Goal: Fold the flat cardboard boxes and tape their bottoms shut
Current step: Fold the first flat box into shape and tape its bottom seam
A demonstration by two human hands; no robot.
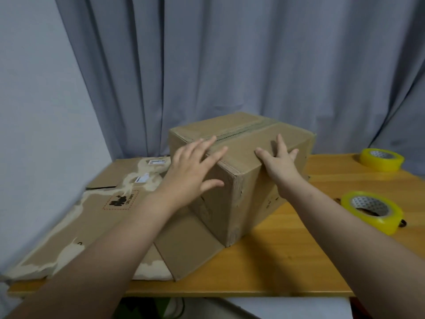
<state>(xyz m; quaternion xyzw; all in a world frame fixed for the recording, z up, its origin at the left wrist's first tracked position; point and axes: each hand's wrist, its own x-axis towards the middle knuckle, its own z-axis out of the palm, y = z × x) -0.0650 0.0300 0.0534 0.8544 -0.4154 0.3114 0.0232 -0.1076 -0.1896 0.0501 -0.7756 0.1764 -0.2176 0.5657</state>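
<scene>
Flattened cardboard [92, 217] lies at the left of the surface [287, 261]. The left hand [190, 171] and right hand [280, 164], fingers spread and gripping nothing, rest on the top of the box [243, 192] standing mid-surface. It is probably light and stiff, and best held by opposite walls.

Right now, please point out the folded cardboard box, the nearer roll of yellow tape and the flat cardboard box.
folded cardboard box [255, 203], head view, on its side wall.
nearer roll of yellow tape [372, 223], head view, on its outer yellow band.
flat cardboard box [99, 217], head view, on its printed top face.
</scene>
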